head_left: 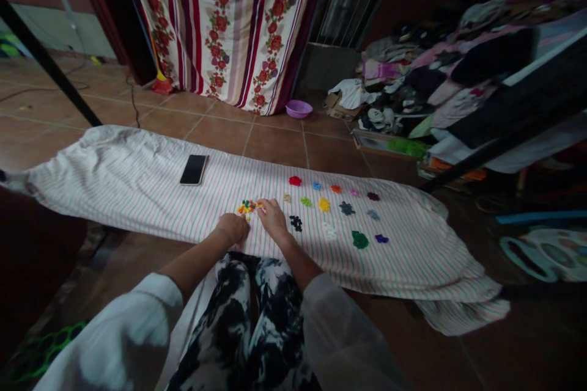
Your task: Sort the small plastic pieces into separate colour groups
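Observation:
A mixed pile of tiny yellow, orange and green pieces, too small to name surely, lies on a striped cloth. At the pile's near edge is my left hand, its fingers curled down against the cloth. My right hand reaches the pile's right side with thumb and fingers drawn together; what they pinch is too small to make out. To the right are sorted heaps of one colour each, among them black pieces, yellow pieces, red pieces, white pieces and dark green pieces.
A phone lies on the cloth, left of the pile. Dark poles rise at the cloth's ends. Beyond it are a floral curtain, a purple basin and heaped clothes on the right.

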`<state>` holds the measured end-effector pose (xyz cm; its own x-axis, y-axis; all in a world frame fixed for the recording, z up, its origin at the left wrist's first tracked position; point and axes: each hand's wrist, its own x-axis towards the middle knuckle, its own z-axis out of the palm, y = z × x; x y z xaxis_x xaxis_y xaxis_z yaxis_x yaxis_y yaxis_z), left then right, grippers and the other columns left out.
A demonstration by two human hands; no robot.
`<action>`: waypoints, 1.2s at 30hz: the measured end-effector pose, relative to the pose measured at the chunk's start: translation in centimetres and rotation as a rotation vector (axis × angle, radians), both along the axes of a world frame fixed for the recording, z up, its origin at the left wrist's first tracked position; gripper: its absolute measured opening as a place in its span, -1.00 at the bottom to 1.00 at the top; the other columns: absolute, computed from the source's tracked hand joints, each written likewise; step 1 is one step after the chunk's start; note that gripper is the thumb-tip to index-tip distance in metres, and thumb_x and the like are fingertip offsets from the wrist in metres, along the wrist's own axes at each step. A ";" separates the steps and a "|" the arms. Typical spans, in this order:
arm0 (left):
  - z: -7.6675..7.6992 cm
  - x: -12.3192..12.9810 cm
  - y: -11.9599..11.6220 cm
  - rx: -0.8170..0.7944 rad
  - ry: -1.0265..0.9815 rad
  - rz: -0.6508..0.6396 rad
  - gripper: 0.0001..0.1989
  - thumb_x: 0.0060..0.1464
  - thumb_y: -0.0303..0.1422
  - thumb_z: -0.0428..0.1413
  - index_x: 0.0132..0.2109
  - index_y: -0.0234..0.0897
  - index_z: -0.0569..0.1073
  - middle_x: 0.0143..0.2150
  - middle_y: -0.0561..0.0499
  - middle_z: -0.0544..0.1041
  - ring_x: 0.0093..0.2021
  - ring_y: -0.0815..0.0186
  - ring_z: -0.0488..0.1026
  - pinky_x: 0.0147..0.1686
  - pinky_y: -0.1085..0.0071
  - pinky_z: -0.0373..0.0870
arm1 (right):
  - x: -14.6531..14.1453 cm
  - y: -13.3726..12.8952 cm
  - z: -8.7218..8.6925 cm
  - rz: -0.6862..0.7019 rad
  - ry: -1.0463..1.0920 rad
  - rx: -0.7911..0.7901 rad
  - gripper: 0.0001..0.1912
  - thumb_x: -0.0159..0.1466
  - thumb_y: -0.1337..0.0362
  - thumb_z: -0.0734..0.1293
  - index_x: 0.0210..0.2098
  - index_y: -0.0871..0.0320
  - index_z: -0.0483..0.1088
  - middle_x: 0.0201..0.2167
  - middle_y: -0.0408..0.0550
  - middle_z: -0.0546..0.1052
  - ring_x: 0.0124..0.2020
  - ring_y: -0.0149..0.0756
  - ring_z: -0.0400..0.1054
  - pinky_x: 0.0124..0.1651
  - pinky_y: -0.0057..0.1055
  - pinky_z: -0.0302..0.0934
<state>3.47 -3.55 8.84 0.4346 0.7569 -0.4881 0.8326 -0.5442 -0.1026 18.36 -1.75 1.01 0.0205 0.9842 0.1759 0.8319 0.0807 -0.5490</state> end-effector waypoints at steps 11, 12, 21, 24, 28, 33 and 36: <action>-0.4 0.1 0.4 -0.044 -0.006 -0.014 -0.50 0.17 -0.37 -0.04 0.22 -0.52 0.29 -0.08 -0.43 0.55 -0.06 -0.01 0.54 -0.16 0.12 0.47 | -1.4 0.7 -0.4 -0.026 -0.061 -0.070 -0.77 0.32 0.22 0.27 -0.05 -0.06 0.47 -0.15 -0.09 0.44 -0.19 -0.30 0.36 -0.24 -0.44 0.20; -0.4 0.1 0.4 -0.042 -0.005 -0.016 -0.50 0.17 -0.38 -0.04 0.22 -0.51 0.29 -0.07 -0.42 0.55 -0.06 -0.01 0.54 -0.16 0.12 0.48 | -1.3 0.7 -0.5 -0.025 -0.056 -0.068 -0.78 0.32 0.22 0.27 -0.06 -0.05 0.47 -0.15 -0.09 0.45 -0.19 -0.30 0.36 -0.24 -0.44 0.20; -0.8 0.1 0.3 -0.027 0.002 0.001 -0.49 0.19 -0.39 -0.05 0.26 -0.49 0.25 -0.06 -0.40 0.56 -0.04 -0.01 0.53 -0.14 0.12 0.48 | -0.9 0.7 -0.3 -0.035 0.024 -0.033 -0.81 0.32 0.26 0.26 -0.14 -0.02 0.50 -0.16 -0.10 0.47 -0.17 -0.31 0.38 -0.18 -0.45 0.23; -0.7 0.1 0.3 -0.024 0.006 0.001 -0.48 0.19 -0.40 -0.07 0.28 -0.48 0.23 -0.05 -0.40 0.55 -0.04 -0.01 0.54 -0.13 0.12 0.48 | -0.7 0.8 -0.5 0.009 0.075 0.010 -0.80 0.33 0.28 0.25 -0.15 0.01 0.50 -0.16 -0.08 0.49 -0.14 -0.31 0.39 -0.10 -0.44 0.25; -0.3 0.1 0.1 -0.011 0.006 -0.007 -0.48 0.21 -0.42 -0.10 0.28 -0.53 0.22 -0.05 -0.43 0.55 -0.05 -0.02 0.54 -0.15 0.12 0.48 | -0.6 0.7 -0.6 0.029 0.136 0.039 -0.77 0.34 0.27 0.22 -0.10 0.03 0.49 -0.14 -0.07 0.50 -0.14 -0.32 0.41 -0.06 -0.42 0.27; 0.2 0.1 -0.2 0.001 0.007 -0.002 -0.51 0.23 -0.42 -0.11 0.26 -0.52 0.25 -0.07 -0.42 0.56 -0.05 0.00 0.54 -0.16 0.14 0.48 | -0.2 0.7 -0.6 0.017 0.240 0.103 -0.78 0.33 0.23 0.23 -0.11 0.04 0.49 -0.16 -0.07 0.52 -0.17 -0.34 0.43 -0.06 -0.41 0.29; 0.3 0.1 -0.1 -0.006 0.004 -0.009 -0.51 0.22 -0.43 -0.09 0.27 -0.49 0.25 -0.07 -0.39 0.56 -0.04 0.01 0.54 -0.15 0.16 0.48 | 0.7 0.9 -0.3 0.010 0.295 0.128 -0.78 0.29 0.26 0.24 -0.14 0.04 0.48 -0.17 -0.09 0.54 -0.20 -0.35 0.44 -0.06 -0.40 0.30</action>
